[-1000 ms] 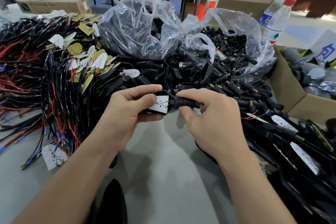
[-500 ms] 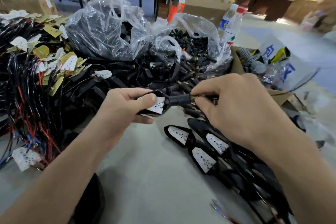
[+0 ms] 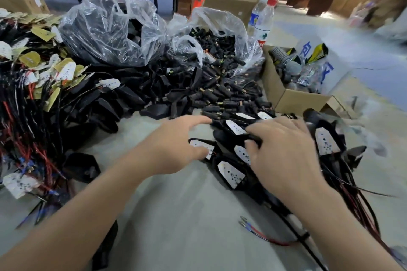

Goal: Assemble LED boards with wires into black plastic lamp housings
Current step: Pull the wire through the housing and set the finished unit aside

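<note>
Left hand (image 3: 176,145): fingers were spread, holding nothing, over the table (image 3: 176,215).
Right hand (image 3: 284,156): pinched a black housing (image 3: 255,138) at the finished lamps (image 3: 230,174).
Advice: it was best laid board-up, wires untangled.

A grey table (image 3: 176,215) bears heaped wired LED boards (image 3: 33,99), black housings (image 3: 132,94), plastic bags (image 3: 110,35) and a cardboard box (image 3: 293,99).

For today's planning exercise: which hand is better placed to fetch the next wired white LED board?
Likely left hand: open, on the side of the wired white LED boards. The right hand grips a black plastic lamp housing.
</note>
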Demonstrator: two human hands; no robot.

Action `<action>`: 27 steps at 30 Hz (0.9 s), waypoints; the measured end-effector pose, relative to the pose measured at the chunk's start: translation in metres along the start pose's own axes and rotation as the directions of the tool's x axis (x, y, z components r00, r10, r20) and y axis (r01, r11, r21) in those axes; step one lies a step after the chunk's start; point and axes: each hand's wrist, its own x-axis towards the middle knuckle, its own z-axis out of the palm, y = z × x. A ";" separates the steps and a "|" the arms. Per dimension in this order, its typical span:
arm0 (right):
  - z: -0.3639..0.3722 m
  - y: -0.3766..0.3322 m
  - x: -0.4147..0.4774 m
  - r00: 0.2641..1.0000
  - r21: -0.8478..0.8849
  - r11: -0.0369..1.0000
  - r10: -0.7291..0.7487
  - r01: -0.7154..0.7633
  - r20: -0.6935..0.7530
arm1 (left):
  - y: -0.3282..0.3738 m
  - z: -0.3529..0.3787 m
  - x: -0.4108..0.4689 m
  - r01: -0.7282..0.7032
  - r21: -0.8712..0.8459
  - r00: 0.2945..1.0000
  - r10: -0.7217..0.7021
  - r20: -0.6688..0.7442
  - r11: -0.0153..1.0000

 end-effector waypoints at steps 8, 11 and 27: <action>0.059 -0.068 0.039 0.946 0.328 0.945 -0.123 0.019 0.299 | 0.002 0.008 0.001 -0.030 0.194 0.986 0.061 -0.155 0.981; 0.075 -0.072 0.056 0.966 0.304 0.952 -0.061 -0.019 0.251 | -0.014 -0.024 -0.014 0.079 0.213 0.961 -0.017 -0.278 0.974; 0.089 -0.070 0.128 0.817 0.016 0.997 -0.070 0.075 0.572 | -0.057 -0.071 -0.150 0.236 0.371 0.909 -0.338 0.242 0.898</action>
